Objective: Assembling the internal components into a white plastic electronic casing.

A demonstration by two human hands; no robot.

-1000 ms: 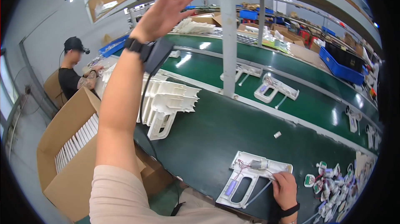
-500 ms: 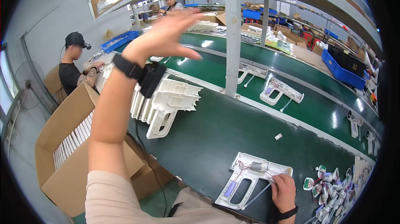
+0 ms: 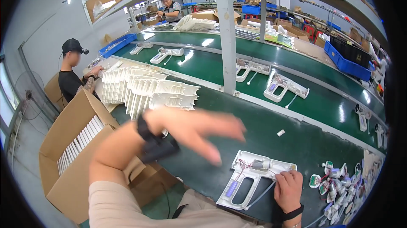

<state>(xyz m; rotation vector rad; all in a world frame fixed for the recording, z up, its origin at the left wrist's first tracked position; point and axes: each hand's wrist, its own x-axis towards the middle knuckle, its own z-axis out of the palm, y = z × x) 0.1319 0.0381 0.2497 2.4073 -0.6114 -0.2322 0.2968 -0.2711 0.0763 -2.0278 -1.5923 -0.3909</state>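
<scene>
A white gun-shaped plastic housing half (image 3: 224, 199) lies open side up on the green bench near me. Inside it are a small grey motor (image 3: 262, 164), thin red wires (image 3: 244, 164) and a purple battery (image 3: 232, 188) in the handle. A grey tube (image 3: 260, 195) slants out beneath its barrel. My right hand (image 3: 289, 190) is closed on the barrel's lower edge, fingertips curled where the tube comes out; its grip is partly hidden. My left hand (image 3: 197, 132), blurred by motion, is in the air left of the housing, fingers apart and holding nothing.
Stacked white housing shells (image 3: 140, 88) stand at left behind my left arm. A cardboard box (image 3: 55, 183) holds white parts. Motor-and-wire assemblies (image 3: 335, 185) are heaped at right, and a small white piece (image 3: 280, 132) lies mid-bench. Housings (image 3: 277, 90) sit on the conveyor beyond a post (image 3: 228, 50). Two people work farther off.
My left hand has swung down and toward me, from above the stacked shells to beside the housing. My right hand stays at the housing, its fingers slightly shifted.
</scene>
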